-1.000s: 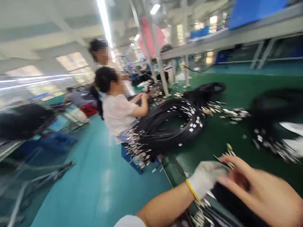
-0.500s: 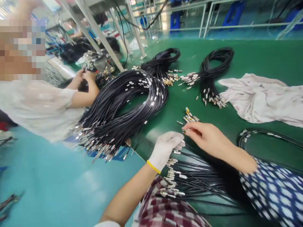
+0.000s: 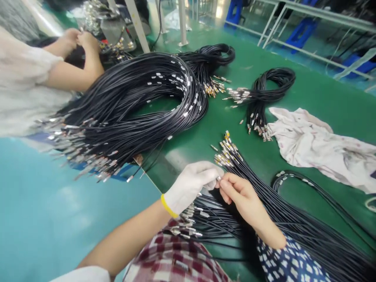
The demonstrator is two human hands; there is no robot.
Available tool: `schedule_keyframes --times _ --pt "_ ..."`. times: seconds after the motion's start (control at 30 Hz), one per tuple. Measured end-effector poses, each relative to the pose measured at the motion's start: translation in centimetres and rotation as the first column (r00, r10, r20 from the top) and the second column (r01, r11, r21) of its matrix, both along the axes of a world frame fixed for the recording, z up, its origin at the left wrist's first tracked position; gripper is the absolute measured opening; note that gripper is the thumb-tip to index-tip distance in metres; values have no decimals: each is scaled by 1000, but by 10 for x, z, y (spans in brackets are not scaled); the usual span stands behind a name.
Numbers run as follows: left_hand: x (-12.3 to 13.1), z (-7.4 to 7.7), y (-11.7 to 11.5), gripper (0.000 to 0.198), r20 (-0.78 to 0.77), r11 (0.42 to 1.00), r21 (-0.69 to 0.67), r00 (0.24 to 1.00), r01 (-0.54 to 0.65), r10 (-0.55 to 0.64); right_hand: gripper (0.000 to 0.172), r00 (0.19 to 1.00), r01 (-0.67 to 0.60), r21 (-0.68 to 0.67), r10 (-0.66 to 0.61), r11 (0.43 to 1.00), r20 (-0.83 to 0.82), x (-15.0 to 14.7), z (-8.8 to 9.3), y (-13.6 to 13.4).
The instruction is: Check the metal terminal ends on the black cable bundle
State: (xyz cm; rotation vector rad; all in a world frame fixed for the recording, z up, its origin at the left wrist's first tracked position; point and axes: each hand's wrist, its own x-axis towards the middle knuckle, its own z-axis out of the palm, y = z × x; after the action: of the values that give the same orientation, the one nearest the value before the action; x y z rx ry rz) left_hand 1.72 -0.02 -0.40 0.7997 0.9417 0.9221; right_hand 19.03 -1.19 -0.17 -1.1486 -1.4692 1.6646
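Green tabletop (image 3: 188, 145): its near-left edge slants from the large black coil (image 3: 117, 102) toward the gloved wrist; the coil's ends overhang it.
Gap beyond the hands: green surface shows between that coil and the long cable bundle (image 3: 261, 188), and past the white cloth (image 3: 311, 137).
Tight side: cable ends (image 3: 189, 223) lie just below the gloved hand; the long bundle runs just beside the right.
Gloved left hand (image 3: 195, 180): fingers closed, pinching a small metal tip (image 3: 219, 178), forearm rising from lower left.
Bare right hand (image 3: 246, 197): thumb and fingers pinched at the same tip, wrist angled up-left.
Metal tip: between both hands' fingertips.
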Motion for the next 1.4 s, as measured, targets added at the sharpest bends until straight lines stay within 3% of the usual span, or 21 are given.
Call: schedule_keyframes --times 0.17,0.47,0.77,1.1,1.4 --pt "9 -6 0 20 185 1000 1 983 3 -3 33 981 64 -125 -85 990 -172 3 -8 -9" --pt "12 -16 -3 18 83 999 50 996 -17 13 26 976 108 -6 -107 994 -188 -3 -13 -13" --pt "9 -17 -1 10 26 998 35 998 53 -54 23 945 70 -99 -98 993 -312 -5 -27 -17" --pt "11 -20 0 11 -74 999 44 997 29 -25 28 951 240 46 -225 970 -210 -7 -35 -17" --pt "12 -17 1 9 -50 998 40 998 41 -39 28 947 257 23 -247 966 -205 -5 -39 -20"
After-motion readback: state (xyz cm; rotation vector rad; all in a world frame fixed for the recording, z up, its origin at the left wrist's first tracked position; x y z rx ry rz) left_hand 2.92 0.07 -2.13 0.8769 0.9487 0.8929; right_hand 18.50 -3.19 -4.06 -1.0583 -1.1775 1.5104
